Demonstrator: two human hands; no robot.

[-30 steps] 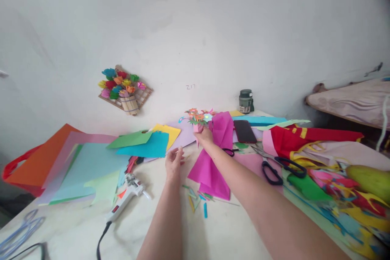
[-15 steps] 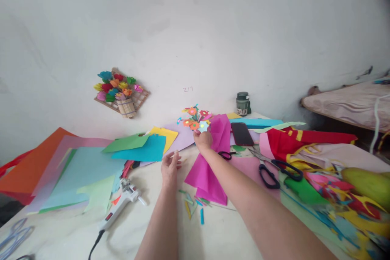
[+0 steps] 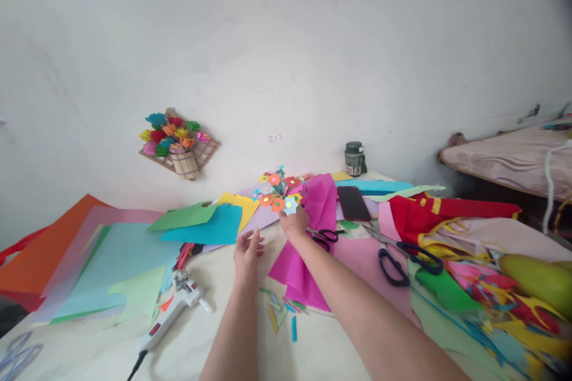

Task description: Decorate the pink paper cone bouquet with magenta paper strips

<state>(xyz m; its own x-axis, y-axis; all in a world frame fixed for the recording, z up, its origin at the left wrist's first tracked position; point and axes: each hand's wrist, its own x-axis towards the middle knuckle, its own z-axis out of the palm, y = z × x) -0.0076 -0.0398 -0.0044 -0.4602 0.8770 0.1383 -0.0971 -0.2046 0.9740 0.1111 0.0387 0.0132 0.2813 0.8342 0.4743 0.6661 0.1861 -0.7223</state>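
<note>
My right hand [image 3: 294, 221] is closed round the base of a small paper flower bouquet [image 3: 279, 189] and holds it upright above the table, tilted a little to the left. Orange, red and pale blue blossoms fan out above my fingers. My left hand [image 3: 247, 252] hovers just left of it with its fingers loosely curled and nothing in them. A folded magenta paper [image 3: 313, 238] lies under my right forearm. Small cut paper strips [image 3: 280, 313] lie on the table between my arms.
A white glue gun [image 3: 172, 314] lies at the left near stacked coloured sheets [image 3: 125, 250]. Black scissors [image 3: 395, 256], a dark phone [image 3: 353, 202] and a green jar [image 3: 354, 158] sit right of centre. A flower craft [image 3: 179, 141] hangs on the wall. Paper scraps [image 3: 491, 292] pile at the right.
My right hand has drawn the bouquet nearer and to the left, tipping the blossoms toward me. My left hand has stayed close by, hardly moving.
</note>
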